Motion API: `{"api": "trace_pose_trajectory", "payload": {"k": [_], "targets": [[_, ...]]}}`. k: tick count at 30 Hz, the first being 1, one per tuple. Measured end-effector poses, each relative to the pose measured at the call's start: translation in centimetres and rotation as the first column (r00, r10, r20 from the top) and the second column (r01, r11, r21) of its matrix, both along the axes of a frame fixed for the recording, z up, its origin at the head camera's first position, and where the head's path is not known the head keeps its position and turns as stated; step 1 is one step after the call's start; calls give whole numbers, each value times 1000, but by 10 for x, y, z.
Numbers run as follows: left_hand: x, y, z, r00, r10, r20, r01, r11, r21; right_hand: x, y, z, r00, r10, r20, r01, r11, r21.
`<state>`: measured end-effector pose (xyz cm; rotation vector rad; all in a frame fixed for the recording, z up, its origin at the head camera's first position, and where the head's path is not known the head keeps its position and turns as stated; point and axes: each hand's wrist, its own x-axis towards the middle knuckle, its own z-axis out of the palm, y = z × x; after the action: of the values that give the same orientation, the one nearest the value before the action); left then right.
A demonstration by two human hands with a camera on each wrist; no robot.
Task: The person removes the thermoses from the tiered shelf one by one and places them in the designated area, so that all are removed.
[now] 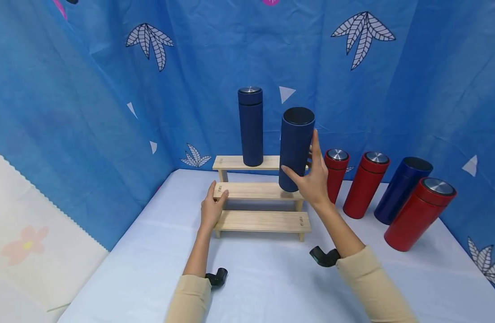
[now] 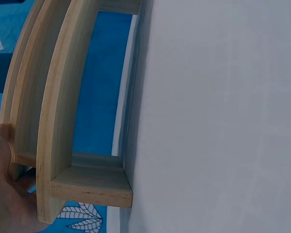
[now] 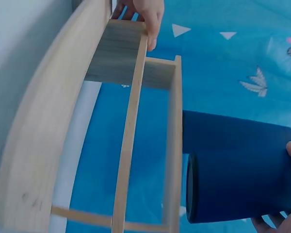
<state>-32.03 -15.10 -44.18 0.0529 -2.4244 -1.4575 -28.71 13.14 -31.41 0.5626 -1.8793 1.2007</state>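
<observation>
A three-tier wooden shelf (image 1: 261,220) stands on the white cloth. My left hand (image 1: 212,211) pinches the left end of its middle tier; the left wrist view shows that hand (image 2: 7,189) at the end of the boards (image 2: 58,107). Upright in my right hand (image 1: 314,181) is a dark blue flask (image 1: 296,146) with a black top, in front of the upper tier's right part and over the middle tier. Whether its base touches wood I cannot tell. Another dark blue flask (image 1: 251,130), silver-lidded, stands on the top tier to its left.
To the right of the shelf are three red flasks (image 1: 337,172) (image 1: 366,186) (image 1: 419,215) with silver lids, and a shiny blue flask (image 1: 402,190) with a dark top. A blue patterned curtain (image 1: 215,54) hangs behind. Black wrist cameras (image 1: 326,256) sit on both forearms.
</observation>
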Motion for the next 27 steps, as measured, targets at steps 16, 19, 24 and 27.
{"api": "trace_pose_trajectory", "payload": {"k": [16, 19, 24, 27], "targets": [[2, -2, 1, 1000, -1, -2, 1, 1000, 20, 72, 113, -30, 958, -272, 89, 274, 962, -8], [1, -2, 0, 1000, -2, -9, 3, 1000, 29, 79, 132, -45, 924, -335, 185, 347, 937, -36], [0, -1, -1, 1000, -11, -1, 11, 1000, 25, 82, 152, -69, 875, -384, 294, 417, 907, -54], [-1, -1, -2, 1000, -10, 2, 10, 1000, 22, 80, 158, -82, 863, -383, 331, 417, 908, -37]]}}
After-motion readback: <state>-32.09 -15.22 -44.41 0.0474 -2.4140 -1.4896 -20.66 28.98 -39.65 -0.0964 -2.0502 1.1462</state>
